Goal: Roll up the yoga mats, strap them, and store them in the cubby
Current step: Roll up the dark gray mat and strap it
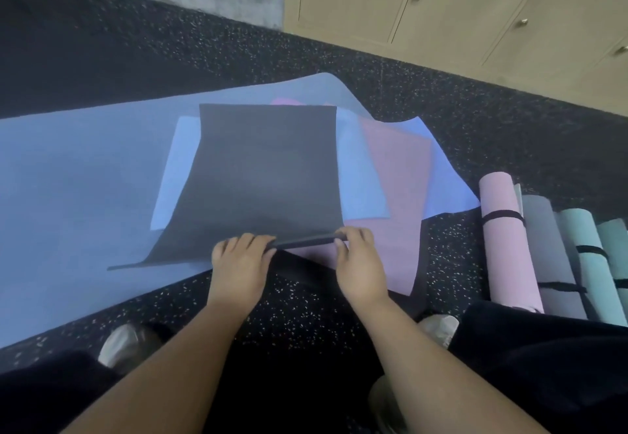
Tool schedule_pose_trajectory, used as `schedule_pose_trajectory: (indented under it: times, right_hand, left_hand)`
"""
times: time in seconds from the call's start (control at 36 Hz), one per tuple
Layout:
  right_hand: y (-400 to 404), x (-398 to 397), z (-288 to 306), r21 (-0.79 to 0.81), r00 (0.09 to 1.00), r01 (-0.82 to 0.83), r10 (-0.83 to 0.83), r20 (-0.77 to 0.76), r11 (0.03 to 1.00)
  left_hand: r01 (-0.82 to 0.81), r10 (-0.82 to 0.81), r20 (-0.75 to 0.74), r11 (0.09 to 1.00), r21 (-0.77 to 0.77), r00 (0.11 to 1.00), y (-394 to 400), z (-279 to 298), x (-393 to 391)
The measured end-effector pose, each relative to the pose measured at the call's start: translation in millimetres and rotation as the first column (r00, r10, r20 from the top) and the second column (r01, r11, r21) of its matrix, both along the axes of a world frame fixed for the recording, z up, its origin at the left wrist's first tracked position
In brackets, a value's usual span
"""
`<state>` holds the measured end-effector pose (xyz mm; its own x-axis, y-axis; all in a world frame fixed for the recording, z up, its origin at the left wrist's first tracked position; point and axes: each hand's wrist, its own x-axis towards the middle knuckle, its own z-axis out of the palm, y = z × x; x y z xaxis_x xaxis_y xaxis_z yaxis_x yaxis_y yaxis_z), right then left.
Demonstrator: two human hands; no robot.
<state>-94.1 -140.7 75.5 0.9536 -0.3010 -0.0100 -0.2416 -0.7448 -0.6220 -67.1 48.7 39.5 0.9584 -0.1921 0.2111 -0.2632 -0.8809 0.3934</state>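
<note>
A dark grey yoga mat point(265, 168) lies flat on top of a pile of unrolled mats, its near edge curled into a thin roll. My left hand point(239, 263) grips the left part of that roll. My right hand point(360, 263) grips its right end. Under it lie a light blue mat point(176, 168), a pink mat point(397, 175) and a large blue mat point(68, 175) spread over the floor. At the right, a rolled pink mat point(506, 243) with a black strap lies beside rolled grey point(550, 257) and teal mats point(591, 250).
The floor point(306, 59) is black speckled rubber. Beige cabinets with small knobs point(441, 2) line the far wall. My shoes point(125, 342) and dark-clothed knees are at the bottom of the view, close to the mat pile.
</note>
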Motion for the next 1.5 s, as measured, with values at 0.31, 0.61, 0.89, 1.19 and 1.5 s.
schedule_pose_trajectory:
  times: [0.31,0.61,0.89,1.19,1.5]
  right_hand:
    - [-2,4,-41,-0.245,0.947,0.303,-0.263,0.183,0.921]
    - [33,-24,-101,-0.460,0.967,-0.207,0.253,0.040,0.863]
    - [47,-51,-133,-0.495,0.951,-0.128,0.248,0.184,0.860]
    - [29,-12,-157,-0.416,0.970,-0.241,0.236,-0.065,0.877]
    - [23,2,-171,-0.386,0.952,-0.294,0.304,-0.036,0.874]
  left_hand:
    - [-0.152,0.183,-0.264,0.979,0.133,0.947,36,-30,-10]
    - [-0.037,0.166,-0.499,0.965,0.258,0.851,22,-52,-2]
    - [0.010,0.171,-0.632,0.962,0.273,0.756,15,-70,18]
    - [0.046,0.022,-0.301,0.975,0.218,0.953,17,-103,10]
    - [0.008,0.003,-0.029,0.929,0.369,1.000,17,-112,-8]
